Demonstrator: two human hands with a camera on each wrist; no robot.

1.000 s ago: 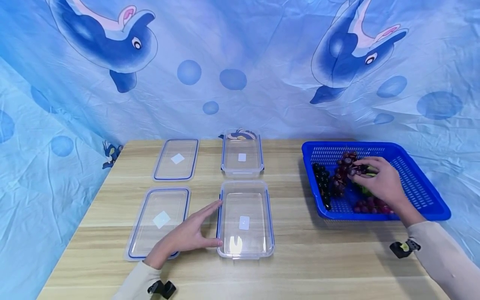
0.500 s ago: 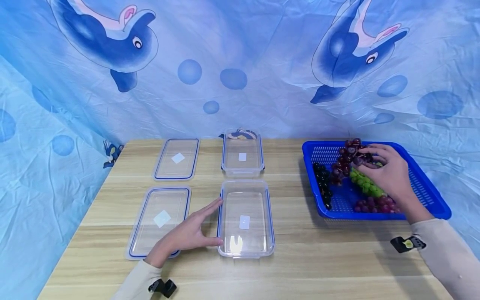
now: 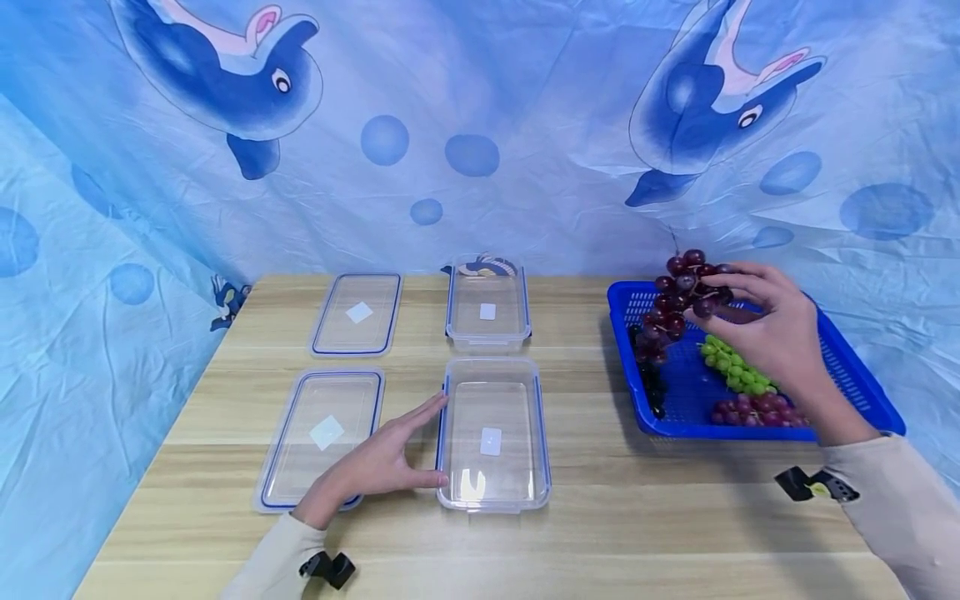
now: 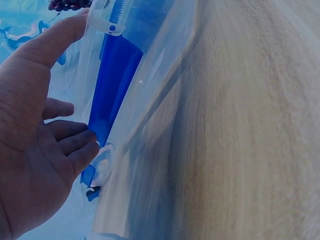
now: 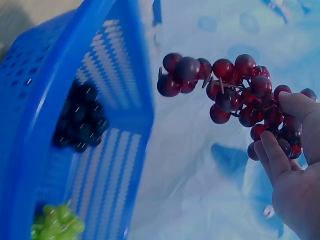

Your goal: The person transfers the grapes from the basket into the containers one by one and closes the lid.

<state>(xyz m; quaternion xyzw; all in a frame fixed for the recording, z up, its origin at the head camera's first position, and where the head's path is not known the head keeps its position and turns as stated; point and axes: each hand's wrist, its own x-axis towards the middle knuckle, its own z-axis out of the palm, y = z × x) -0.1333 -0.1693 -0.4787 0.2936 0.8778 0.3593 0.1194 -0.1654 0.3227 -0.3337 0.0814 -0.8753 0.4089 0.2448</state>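
My right hand (image 3: 772, 329) pinches a bunch of dark red grapes (image 3: 678, 287), held above the blue basket (image 3: 855, 379). In the right wrist view the red grapes (image 5: 245, 95) dangle from thumb and fingers, clear of the basket's rim. Black grapes (image 3: 651, 383), green grapes (image 3: 731, 367) and a smaller purple-red bunch (image 3: 761, 410) lie inside the basket. My left hand (image 3: 378, 462) has its fingers spread, thumb and fingertips touching the left side of the nearer clear container (image 3: 493, 417), which has no lid on. The left wrist view shows that hand (image 4: 45, 135) beside the container wall.
A second clear container (image 3: 487, 325) stands behind the first. Two blue-edged lids, the far one (image 3: 356, 333) and the near one (image 3: 322, 462), lie to the left on the wooden table (image 3: 615, 517). A blue dolphin-printed sheet (image 3: 540, 183) hangs behind.
My right hand has lifted the red grapes up out of the basket, uncovering the green grapes. The left hand stays at the container's side.
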